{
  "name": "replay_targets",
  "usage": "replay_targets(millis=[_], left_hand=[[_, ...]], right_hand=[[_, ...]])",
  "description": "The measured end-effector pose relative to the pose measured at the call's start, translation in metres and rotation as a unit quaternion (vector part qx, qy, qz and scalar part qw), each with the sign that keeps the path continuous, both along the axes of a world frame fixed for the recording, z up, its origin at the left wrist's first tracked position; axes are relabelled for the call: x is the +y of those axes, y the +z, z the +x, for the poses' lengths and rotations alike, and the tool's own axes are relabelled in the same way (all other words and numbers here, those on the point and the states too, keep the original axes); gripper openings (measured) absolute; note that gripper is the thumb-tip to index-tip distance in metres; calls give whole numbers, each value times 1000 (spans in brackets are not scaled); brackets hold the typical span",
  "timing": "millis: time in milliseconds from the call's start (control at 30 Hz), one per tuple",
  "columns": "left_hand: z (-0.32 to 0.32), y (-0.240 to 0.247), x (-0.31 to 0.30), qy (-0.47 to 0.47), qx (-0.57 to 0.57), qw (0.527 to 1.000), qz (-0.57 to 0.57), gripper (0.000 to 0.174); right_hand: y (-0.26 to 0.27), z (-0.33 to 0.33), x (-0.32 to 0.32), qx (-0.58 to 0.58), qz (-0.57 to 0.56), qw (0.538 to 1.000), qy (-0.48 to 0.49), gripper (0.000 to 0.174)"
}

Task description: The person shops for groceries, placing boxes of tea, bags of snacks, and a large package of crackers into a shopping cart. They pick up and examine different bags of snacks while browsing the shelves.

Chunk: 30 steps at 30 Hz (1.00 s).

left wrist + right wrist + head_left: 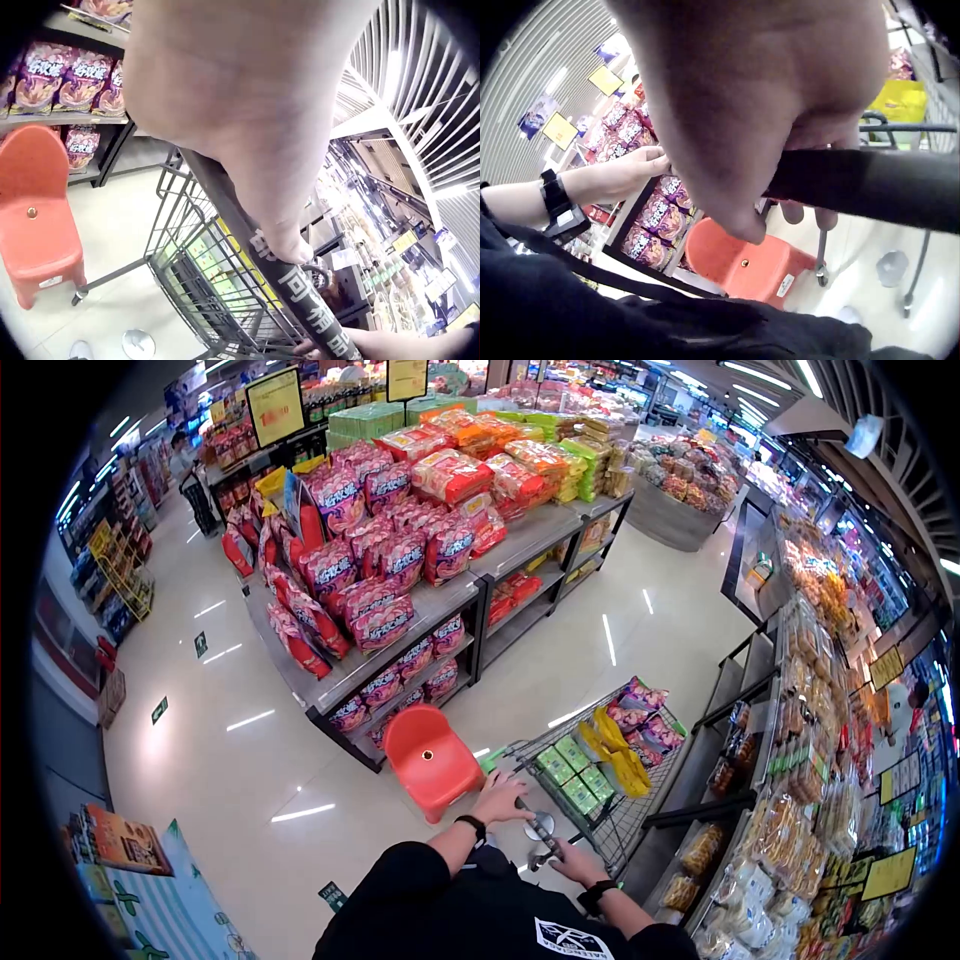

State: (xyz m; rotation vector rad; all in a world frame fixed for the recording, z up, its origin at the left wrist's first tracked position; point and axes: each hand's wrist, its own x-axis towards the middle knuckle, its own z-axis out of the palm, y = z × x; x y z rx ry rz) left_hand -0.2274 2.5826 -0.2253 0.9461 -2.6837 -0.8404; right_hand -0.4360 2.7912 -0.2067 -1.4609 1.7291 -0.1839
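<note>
A shopping cart (655,800) stands in front of me, and both hands are on its dark handle (300,285). My left hand (498,798) grips the handle's left part, its thumb lying along the bar in the left wrist view. On the right part, my right hand (578,863) holds the bar; its fingertips (826,218) show below the bar in the right wrist view. Inside the basket lie green packs (575,775), yellow bags (612,755) and pink-purple snack bags (640,718).
A red plastic chair (430,760) stands left of the cart, by a display shelf (440,610) piled with pink and red bags. Close along the right runs a shelf of packaged bread (790,800). Pale tiled floor (600,640) stretches between the displays. A person (188,470) stands far left.
</note>
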Motion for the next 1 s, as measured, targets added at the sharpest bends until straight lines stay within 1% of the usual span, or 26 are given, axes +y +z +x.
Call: replay_targets(millis=[33,67,100,133,200,233,267,300,333,367,400,433,467,533,567,600,667,700,767,800,867,900,933,1000], left_hand=[[3,-9,-6,1,-2,1000,7,74],[-20,-1,-35,-5,22,1000,-13,72],[-32,-5,-53,-16,12,1000,-5,70],[-37,-6,-70,-26,-1,1000,-1,68],[-51,4,-106,-52,-19,998,-8,64],[-59,11,-120,-50,-41,998,-1,60],[-67,10,-132,-42,-49,998,-20,58],[-74,16,-145,-41,-62,997,-10,57],[-80,20,-156,-41,-75,996,1,56],[-86,20,-163,-36,-75,997,4,56],[-92,15,-170,-1,-73,997,16,57],[-99,11,-175,33,-72,997,27,58],[-105,11,-182,38,-73,996,27,58],[-117,14,-199,98,-76,991,55,63],[-119,19,-208,91,-88,990,62,68],[-122,23,-216,99,-89,989,61,68],[-133,24,-226,112,-117,985,58,64],[-139,22,-231,120,-119,984,60,64],[-143,14,-237,140,-93,986,7,54],[-149,6,-237,152,-98,983,8,54],[-164,4,-242,221,-78,972,-20,49],[-173,6,-243,236,-98,967,3,42],[-179,7,-245,240,-104,965,1,42],[-197,-1,-239,275,-68,959,15,35]], right_hand=[[-6,1,-3,21,-9,999,26,60],[23,-18,-14,80,41,996,22,55],[2,-36,-12,38,-27,999,18,50],[12,-44,-16,30,-36,999,14,48],[38,-51,-27,92,-88,991,36,50],[36,-56,-26,105,-158,982,27,50],[36,-62,-27,120,-226,966,18,51],[31,-68,-26,163,-249,954,27,53],[25,-74,-25,164,-247,954,32,53],[14,-78,-26,177,-197,964,6,56],[3,-83,-29,189,-146,971,-19,60],[-7,-89,-34,191,-107,976,-4,65],[-9,-94,-43,189,-108,976,0,65],[-13,-102,-68,161,-77,984,-9,65],[-9,-105,-77,147,-77,986,-13,65],[-7,-109,-88,145,-79,986,-6,65],[-4,-117,-104,146,-61,987,2,67],[-13,-125,-113,153,-44,987,12,69],[-20,-139,-127,155,-55,986,32,70],[-22,-147,-137,161,-68,984,42,70],[-25,-160,-157,132,-73,987,53,70],[-27,-166,-164,114,-76,989,55,71],[-30,-175,-168,97,-77,991,56,71],[-21,-187,-188,96,-88,988,76,71]])
